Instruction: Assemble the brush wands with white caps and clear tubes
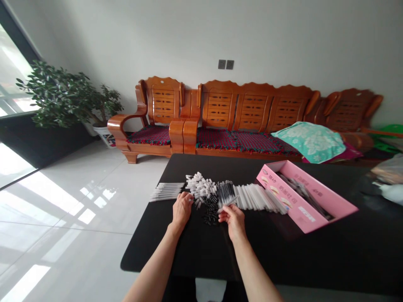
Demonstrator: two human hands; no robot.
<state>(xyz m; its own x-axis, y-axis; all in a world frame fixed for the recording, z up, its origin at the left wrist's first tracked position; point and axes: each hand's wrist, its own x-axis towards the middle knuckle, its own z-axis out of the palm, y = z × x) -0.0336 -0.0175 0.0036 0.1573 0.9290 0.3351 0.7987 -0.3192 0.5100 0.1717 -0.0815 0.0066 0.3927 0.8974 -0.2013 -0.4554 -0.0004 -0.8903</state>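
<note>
Over the black table, my left hand [182, 209] is closed, with a small white cap at its fingertips, beside a heap of white caps [201, 184]. My right hand [233, 218] pinches a slim translucent pen barrel [232, 201], tilted up to the right. Between the hands lies a pile of small black plugs [210, 209]. Just beyond my right hand is a bundle of thin black-and-clear refills [225, 191]. A row of whitish pen barrels [258, 198] stretches to the right. Several white pens [166, 191] lie side by side at the left edge.
A pink box [304, 222] with dark thin sticks inside stands right of the barrels. The black table [195, 256] has rounded corners. A clear plastic bag [390, 172] lies at far right. Behind are a wooden sofa [220, 105], a turquoise cloth [315, 140] and a potted plant [63, 94].
</note>
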